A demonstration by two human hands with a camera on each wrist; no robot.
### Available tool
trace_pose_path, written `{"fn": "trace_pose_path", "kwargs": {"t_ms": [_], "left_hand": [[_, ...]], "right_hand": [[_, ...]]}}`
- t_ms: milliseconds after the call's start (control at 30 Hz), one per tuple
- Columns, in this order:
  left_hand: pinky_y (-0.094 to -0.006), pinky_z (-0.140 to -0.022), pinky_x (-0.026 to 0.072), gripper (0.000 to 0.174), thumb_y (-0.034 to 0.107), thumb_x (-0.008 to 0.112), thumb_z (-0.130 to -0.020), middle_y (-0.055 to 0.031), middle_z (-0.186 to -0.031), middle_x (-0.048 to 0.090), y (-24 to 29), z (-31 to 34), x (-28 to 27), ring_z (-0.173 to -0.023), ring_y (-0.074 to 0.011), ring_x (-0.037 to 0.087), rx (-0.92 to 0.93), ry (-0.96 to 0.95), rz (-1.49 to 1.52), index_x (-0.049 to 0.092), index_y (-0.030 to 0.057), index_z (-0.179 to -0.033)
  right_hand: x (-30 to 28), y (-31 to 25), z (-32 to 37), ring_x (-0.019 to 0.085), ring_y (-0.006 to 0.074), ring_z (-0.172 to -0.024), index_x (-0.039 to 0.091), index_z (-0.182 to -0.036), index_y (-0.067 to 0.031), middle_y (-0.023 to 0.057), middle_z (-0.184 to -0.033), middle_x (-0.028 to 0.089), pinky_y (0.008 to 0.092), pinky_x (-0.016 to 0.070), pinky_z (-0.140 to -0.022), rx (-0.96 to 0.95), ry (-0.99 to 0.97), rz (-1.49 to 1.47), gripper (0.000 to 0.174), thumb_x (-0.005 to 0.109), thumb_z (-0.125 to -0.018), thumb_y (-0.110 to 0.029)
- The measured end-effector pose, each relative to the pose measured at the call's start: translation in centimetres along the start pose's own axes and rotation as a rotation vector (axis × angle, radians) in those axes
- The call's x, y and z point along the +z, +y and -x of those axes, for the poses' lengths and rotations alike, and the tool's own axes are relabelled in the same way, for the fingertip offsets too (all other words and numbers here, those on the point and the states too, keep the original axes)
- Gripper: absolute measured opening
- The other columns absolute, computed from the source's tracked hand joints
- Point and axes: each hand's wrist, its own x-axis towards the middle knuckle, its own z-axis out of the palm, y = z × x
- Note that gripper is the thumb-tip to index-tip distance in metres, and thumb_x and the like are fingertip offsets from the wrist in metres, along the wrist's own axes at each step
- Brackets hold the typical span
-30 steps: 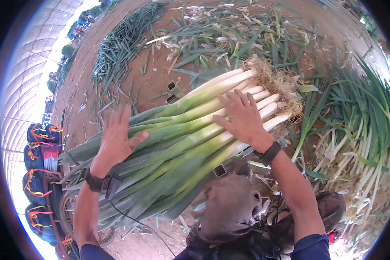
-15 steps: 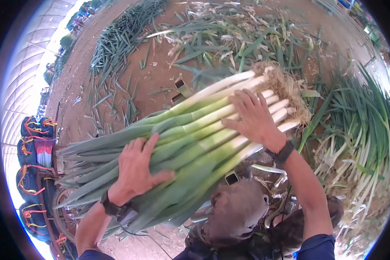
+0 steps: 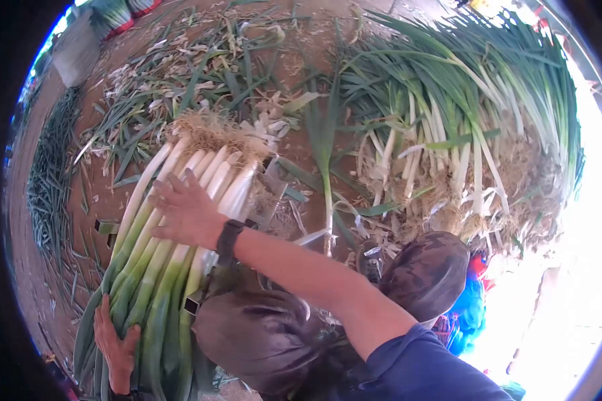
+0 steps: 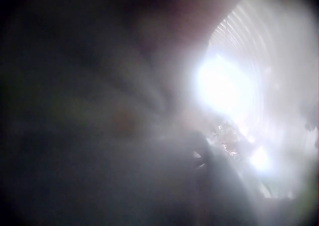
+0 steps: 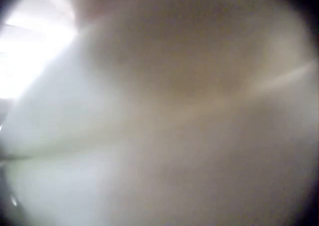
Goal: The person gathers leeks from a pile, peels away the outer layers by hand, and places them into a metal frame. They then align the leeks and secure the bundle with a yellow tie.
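Observation:
In the head view a bundle of large green onions (image 3: 155,264) lies side by side, the roots toward the top and the leaves toward the bottom left. My right hand (image 3: 188,212) rests across the white stalks with its fingers spread. Lower down, my left hand (image 3: 116,344) lies on the green leaves, fingers straight and thumb apart. Blurred pale stalks (image 5: 75,136) fill much of the right wrist view. The left wrist view is mostly dark blur with bright glare.
A big pile of untrimmed green onions (image 3: 448,113) lies at the upper right. Peeled scraps (image 3: 194,67) cover the ground beyond the bundle, and cut leaves (image 3: 50,174) are heaped at the far left. Metal tube ends (image 3: 192,305) show beside the bundle, near my knee (image 3: 254,334).
The head view has swung right, bringing the untrimmed pile further into sight. My left hand has come down from above the leaves onto them; my right hand stays on the white stalks.

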Motion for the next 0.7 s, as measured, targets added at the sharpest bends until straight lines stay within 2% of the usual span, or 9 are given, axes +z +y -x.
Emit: {"fn": "trace_pose_path", "kwargs": {"t_ms": [167,267,333,400,467,500,533,567,700], "left_hand": [[-0.0469,-0.115,0.0295,0.078,0.042,0.064,-0.088,-0.0242,-0.146,0.047,-6.7,-1.7,2.1,-0.135,-0.0406,0.043,0.237,0.066,0.014,0.04,0.0002,-0.15],[-0.0607,-0.107,0.0369,0.072,0.042,0.06,-0.097,-0.034,-0.149,0.038,-8.2,-1.3,1.0,-0.133,-0.0533,0.04,0.833,0.096,-0.626,0.038,0.001,-0.151],[-0.06,-0.106,0.0388,0.076,0.049,0.058,-0.097,-0.0353,-0.147,0.041,-5.6,-1.3,0.5,-0.131,-0.0532,0.043,0.208,-0.049,-0.056,0.038,-0.0006,-0.15],[-0.06,-0.106,0.0386,0.077,0.051,0.058,-0.097,-0.0357,-0.145,0.043,-6.7,-1.3,1.2,-0.131,-0.0527,0.044,0.187,-0.04,-0.139,0.039,-0.0015,-0.149],[-0.06,-0.107,0.0383,0.079,0.053,0.058,-0.096,-0.0361,-0.143,0.044,-7.3,-1.5,1.5,-0.131,-0.0523,0.044,0.146,-0.035,-0.22,0.04,-0.0025,-0.149],[-0.0596,-0.107,0.0381,0.08,0.054,0.059,-0.096,-0.0361,-0.143,0.045,-7.4,-1.6,1.5,-0.131,-0.0521,0.044,0.16,-0.042,-0.243,0.039,-0.0024,-0.149],[-0.0592,-0.107,0.0378,0.081,0.054,0.059,-0.095,-0.0362,-0.143,0.045,-7.5,-1.7,1.6,-0.132,-0.0519,0.044,0.17,-0.047,-0.265,0.038,-0.0024,-0.149],[-0.0592,-0.107,0.0378,0.081,0.054,0.059,-0.095,-0.0362,-0.143,0.045,-7.6,-1.7,1.8,-0.132,-0.0519,0.044,0.169,-0.047,-0.262,0.038,-0.0024,-0.149],[-0.0568,-0.109,0.0376,0.081,0.051,0.061,-0.095,-0.0324,-0.148,0.041,-8.1,-1.7,2.0,-0.136,-0.0494,0.039,0.106,-0.07,-0.321,0.035,-0.0008,-0.151]], "right_hand": [[-0.8,0.6,0.9,0.042,0.034,-0.137,0.053,-0.139,-0.0064,0.0185,-0.138,0.054,0.0555,0.0196,-0.12,0.017,0.363,-0.1,0.067,0.064,-0.085,-0.045],[-8.5,1.8,5.5,0.055,0.035,-0.118,0.054,-0.13,-0.0022,0.0172,-0.125,0.059,0.0442,0.0447,-0.1,0.042,0.225,-0.287,0.048,0.062,-0.088,-0.025],[-12.1,6.4,8.6,0.062,0.0333,-0.106,0.06,-0.116,-0.0018,0.0148,-0.114,0.061,0.041,0.0518,-0.088,-0.009,0.251,-0.001,0.036,0.063,-0.085,-0.02],[-16.5,13.4,12.4,0.067,0.0303,-0.09,0.069,-0.092,-0.0066,0.0109,-0.099,0.065,0.0442,0.0554,-0.071,-0.141,0.156,0.378,0.019,0.062,-0.083,-0.021],[-23.7,17.6,17.5,0.071,0.0329,-0.07,0.071,-0.076,-0.0043,0.017,-0.075,0.068,0.044,0.0551,-0.059,0.197,0.128,0.521,0.014,0.063,-0.076,-0.016],[-27.3,19.5,19.8,0.072,0.0333,-0.075,0.07,-0.075,-0.004,0.0184,-0.08,0.07,0.0444,0.0553,-0.061,0.484,0.01,0.652,0.016,0.063,-0.079,-0.018],[-30.1,25.2,25.0,0.071,0.0342,-0.075,0.07,-0.077,-0.0045,0.018,-0.081,0.07,0.0456,0.0548,-0.063,0.218,0.348,0.577,0.016,0.064,-0.081,-0.018],[-34.7,23.6,26.4,0.071,0.0346,-0.08,0.07,-0.084,-0.0056,0.0184,-0.085,0.07,0.0467,0.0544,-0.067,0.677,0.168,0.819,0.015,0.065,-0.082,-0.02],[-43.2,25.3,41.6,0.069,0.0359,-0.091,0.069,-0.11,-0.0041,0.0205,-0.098,0.07,0.0451,0.0532,-0.08,1.088,0.046,0.703,0.045,0.074,-0.079,-0.037]]}}
